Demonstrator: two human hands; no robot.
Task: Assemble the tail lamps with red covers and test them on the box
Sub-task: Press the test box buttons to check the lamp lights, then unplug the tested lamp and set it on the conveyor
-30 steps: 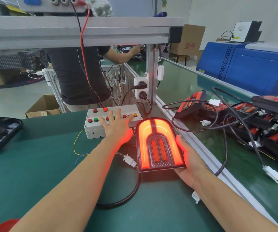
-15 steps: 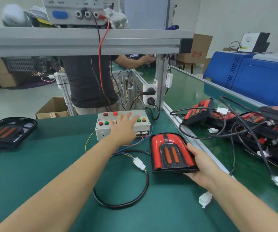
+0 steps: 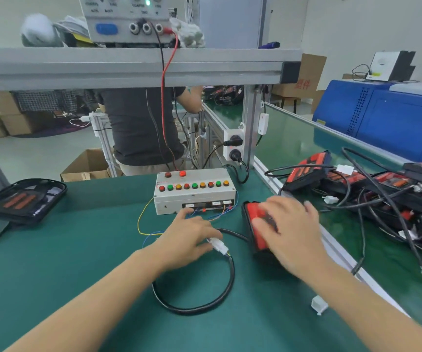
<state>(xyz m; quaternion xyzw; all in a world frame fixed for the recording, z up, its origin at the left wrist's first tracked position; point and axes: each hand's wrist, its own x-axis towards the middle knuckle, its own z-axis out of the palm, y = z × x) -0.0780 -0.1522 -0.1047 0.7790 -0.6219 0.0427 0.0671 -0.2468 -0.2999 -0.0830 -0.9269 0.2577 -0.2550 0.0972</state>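
The red-covered tail lamp point(image 3: 253, 226) lies unlit on the green table, just right of the grey test box point(image 3: 194, 191) with its row of coloured buttons. My right hand point(image 3: 287, 228) is blurred and lies over the lamp's top with fingers spread. My left hand point(image 3: 188, 237) is in front of the box and pinches the white connector point(image 3: 219, 245) at the end of the lamp's black cable point(image 3: 205, 304), which loops toward me on the table.
A black lamp base point(image 3: 19, 199) lies at the far left. A pile of lamps and cables point(image 3: 372, 196) fills the conveyor at right. A loose white connector point(image 3: 318, 304) lies near my right forearm. Another person point(image 3: 141, 128) stands behind the box. A power supply point(image 3: 126, 19) sits on the overhead shelf.
The lamp was lit, then went dark. My left hand left the box's buttons and came down to the white connector. My right hand moved from the lamp's side onto its top.
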